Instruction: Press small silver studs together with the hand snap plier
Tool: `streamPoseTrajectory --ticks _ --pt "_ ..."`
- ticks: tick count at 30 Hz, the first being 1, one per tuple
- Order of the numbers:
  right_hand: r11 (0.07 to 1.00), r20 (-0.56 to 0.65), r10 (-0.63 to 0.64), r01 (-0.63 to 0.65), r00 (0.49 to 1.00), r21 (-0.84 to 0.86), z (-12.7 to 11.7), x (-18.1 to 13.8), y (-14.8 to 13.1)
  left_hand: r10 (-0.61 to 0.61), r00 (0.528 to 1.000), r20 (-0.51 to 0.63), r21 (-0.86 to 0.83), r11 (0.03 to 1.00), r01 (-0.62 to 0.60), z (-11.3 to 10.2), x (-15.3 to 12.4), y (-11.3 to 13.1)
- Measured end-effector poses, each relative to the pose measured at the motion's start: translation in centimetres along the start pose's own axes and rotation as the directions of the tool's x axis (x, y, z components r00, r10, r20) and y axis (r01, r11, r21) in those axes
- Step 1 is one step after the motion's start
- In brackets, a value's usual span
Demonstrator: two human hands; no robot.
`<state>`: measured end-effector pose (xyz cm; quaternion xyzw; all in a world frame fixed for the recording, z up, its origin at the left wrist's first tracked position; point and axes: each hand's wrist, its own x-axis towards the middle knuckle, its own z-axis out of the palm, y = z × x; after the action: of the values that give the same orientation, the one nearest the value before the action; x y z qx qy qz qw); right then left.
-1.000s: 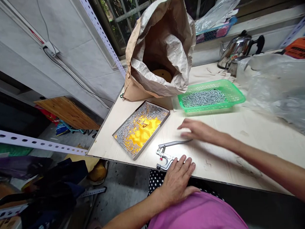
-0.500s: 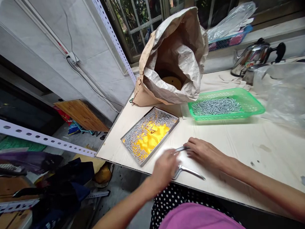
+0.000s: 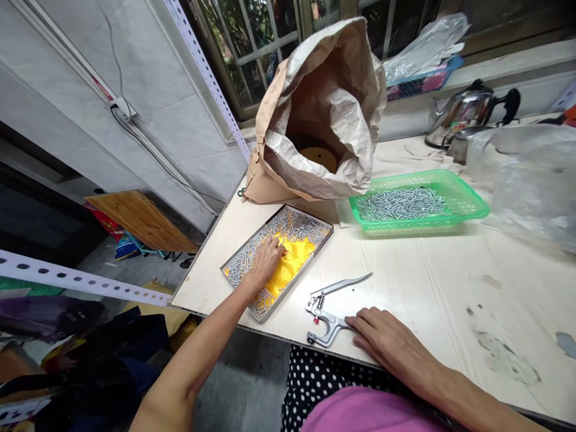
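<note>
My left hand point(image 3: 267, 258) reaches into a shallow metal tray point(image 3: 316, 219) lined with yellow cloth and scattered with several small silver pins; its fingers are curled down among the pins. My right hand point(image 3: 389, 343) lies over the lower handle of a pair of metal press pliers point(image 3: 326, 306) near the table's front edge, fingers curled onto it. The upper handle of the pliers points away to the right, open.
A green plastic basket point(image 3: 467, 200) of silver pins sits behind. A large open paper sack point(image 3: 322, 107) stands at the back, a steel kettle point(image 3: 464, 112) and a clear plastic bag point(image 3: 532, 182) at the right. The table's left edge drops to a cluttered floor.
My left hand left the pliers and moved forward-left into the metal tray. My right hand slid back toward me onto the pliers' lower handle. The pliers have turned and shifted.
</note>
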<state>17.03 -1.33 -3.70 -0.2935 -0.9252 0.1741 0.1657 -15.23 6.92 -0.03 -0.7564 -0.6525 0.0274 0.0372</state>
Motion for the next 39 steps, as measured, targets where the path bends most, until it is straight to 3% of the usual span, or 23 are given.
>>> streamPoseTrajectory --ticks 4,7,9,12,15,17,20,25,32,39 --pt "0.999 -0.029 0.023 -0.025 0.999 -0.041 0.9 -0.3 0.2 -0.009 1.0 -0.004 -0.034 0.999 0.009 -0.7 0.7 0.3" --pt "0.998 -0.023 0.046 -0.047 0.999 -0.035 1.1 -0.4 0.2 -0.112 0.992 -0.053 -0.238 0.966 0.097 -1.8 -1.0 1.9" --pt "0.998 -0.014 0.051 -0.051 0.999 -0.043 1.0 -0.4 0.3 -0.219 0.976 0.0 -0.49 0.851 0.19 -2.6 -3.2 3.7" --pt "0.998 0.018 0.042 -0.041 0.999 -0.057 1.0 -0.2 0.4 -0.246 0.931 0.271 -0.712 0.599 0.366 -2.8 -7.2 6.5" --pt "0.997 0.019 0.043 -0.041 0.999 -0.064 1.0 -0.1 0.4 -0.196 0.844 0.499 -0.744 0.404 0.533 -1.9 -10.1 8.4" --pt "0.996 0.012 0.042 -0.041 0.999 -0.076 1.0 -0.1 0.4 -0.199 0.807 0.556 -0.75 0.298 0.59 -1.1 -11.0 9.2" --pt "0.996 0.027 0.039 -0.037 0.999 -0.079 0.9 -0.1 0.3 -0.218 0.786 0.578 -0.769 0.176 0.614 -0.3 -11.1 9.7" --pt "0.995 0.023 0.047 -0.045 0.999 -0.089 0.8 -0.2 0.3 -0.233 0.757 0.611 -0.738 0.179 0.65 -0.1 -10.8 10.2" --pt "0.994 0.004 0.037 -0.036 0.999 -0.103 0.7 -0.2 0.1 -0.253 0.68 0.689 -0.656 0.18 0.732 -0.4 -10.4 10.5" --pt "0.966 -0.025 0.027 -0.033 0.999 -0.255 0.2 0.1 1.7 -0.23 0.64 0.733 -0.605 0.208 0.768 -0.8 -9.3 12.0"
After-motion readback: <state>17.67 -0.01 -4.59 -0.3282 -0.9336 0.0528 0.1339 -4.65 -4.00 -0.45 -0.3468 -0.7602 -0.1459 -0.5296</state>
